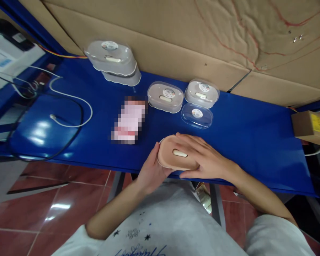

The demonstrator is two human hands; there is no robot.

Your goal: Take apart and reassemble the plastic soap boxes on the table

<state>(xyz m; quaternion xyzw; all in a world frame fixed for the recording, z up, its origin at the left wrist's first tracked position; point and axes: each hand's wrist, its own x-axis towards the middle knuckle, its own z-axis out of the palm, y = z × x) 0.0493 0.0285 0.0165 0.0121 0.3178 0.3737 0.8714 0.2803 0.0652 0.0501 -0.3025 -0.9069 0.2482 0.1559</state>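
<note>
At the table's front edge I hold an oval peach-coloured container (167, 153) with a cream oblong piece set in its top. My left hand (152, 170) grips its left end, the thumb along the side. Across its right part lies my right hand (202, 154), fingers over the top and the thumb below at the near side. A clear plastic lid (197, 115) with a round white label rests on the table just beyond. Past it sit two closed oval containers under clear covers, one whitish (202, 93) and one pinkish grey (165, 97).
Several clear-covered containers are stacked (113, 62) at the back left. A blurred-out pink item (129, 121) lies left of my hands. White and black cables (80, 106) run across the left side of the blue table (245, 138). A cardboard box (310, 126) stands at the right.
</note>
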